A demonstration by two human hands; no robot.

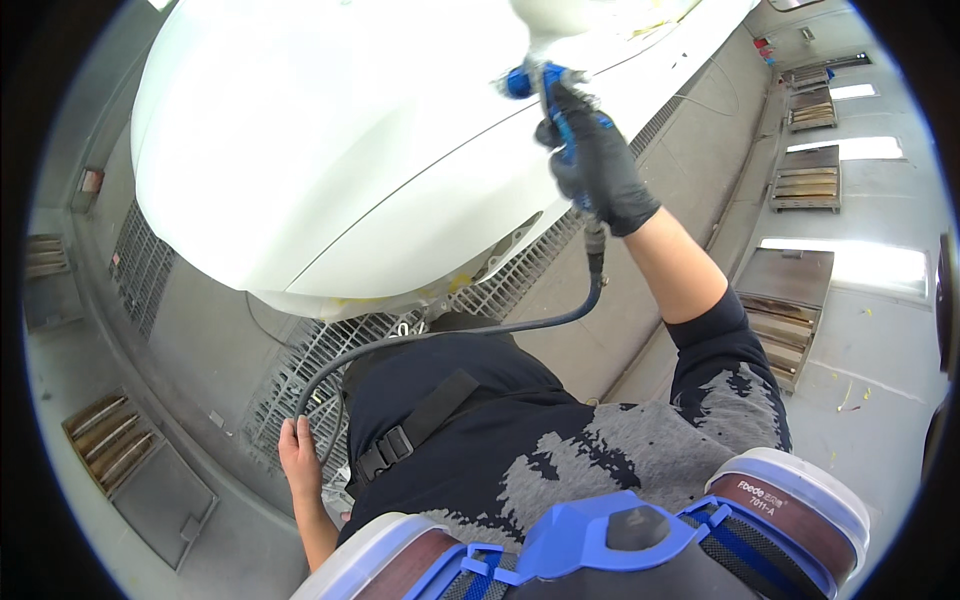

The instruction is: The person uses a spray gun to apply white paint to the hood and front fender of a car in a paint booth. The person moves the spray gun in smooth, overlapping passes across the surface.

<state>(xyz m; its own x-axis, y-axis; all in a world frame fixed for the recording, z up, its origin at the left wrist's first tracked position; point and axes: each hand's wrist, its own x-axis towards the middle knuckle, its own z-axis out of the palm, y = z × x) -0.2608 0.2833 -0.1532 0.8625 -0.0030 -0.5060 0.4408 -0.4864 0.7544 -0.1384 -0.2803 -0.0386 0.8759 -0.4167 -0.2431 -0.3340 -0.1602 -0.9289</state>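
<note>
Black glove covers the right hand (598, 165), which is raised well above the torso with the bare forearm stretched up and away from a dark short sleeve; its fingers are clenched round the grip of a blue spray gun (548, 88), whose pale cup rises to the top edge of the view; the gun sits just over the glossy white car body panel (330, 140) that fills the upper left; a dark air hose (470, 330) drops from the gun's base below the glove, curves left across the chest and runs down to the left hand (299, 455); that hand is bare, held low beside the hip, fingers loosely curled about the hose; metal floor grating (300, 370) lies beneath the panel; a blue respirator (600, 540) with two round filters fills the bottom edge.
</note>
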